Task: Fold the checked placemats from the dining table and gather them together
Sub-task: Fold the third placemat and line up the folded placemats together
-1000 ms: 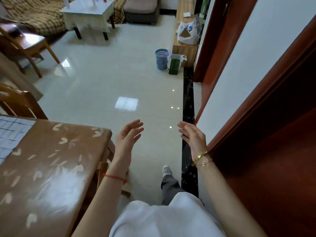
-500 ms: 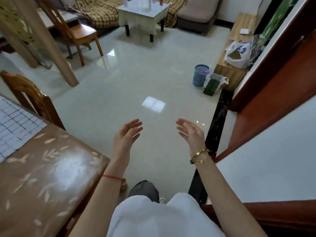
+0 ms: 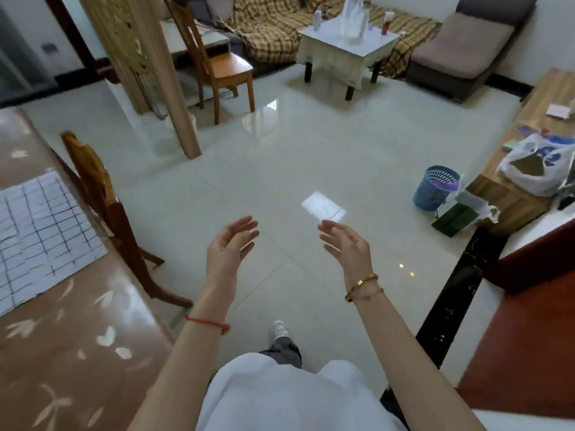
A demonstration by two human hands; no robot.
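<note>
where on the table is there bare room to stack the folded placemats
Bare tabletop lies near the person, between the placemat and the table's near edge. A smaller patch lies beyond the placemat, at the far end. The chair crowds the table's right side. Both the left hand and the right hand are empty, over the floor.

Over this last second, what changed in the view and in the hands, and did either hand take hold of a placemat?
The view swung left: the checked placemat and dining table now fill more of the left side, and the red-brown door has slid off to the right. Nothing was taken or let go. The left hand and right hand stay raised, open and empty over the floor.
</note>
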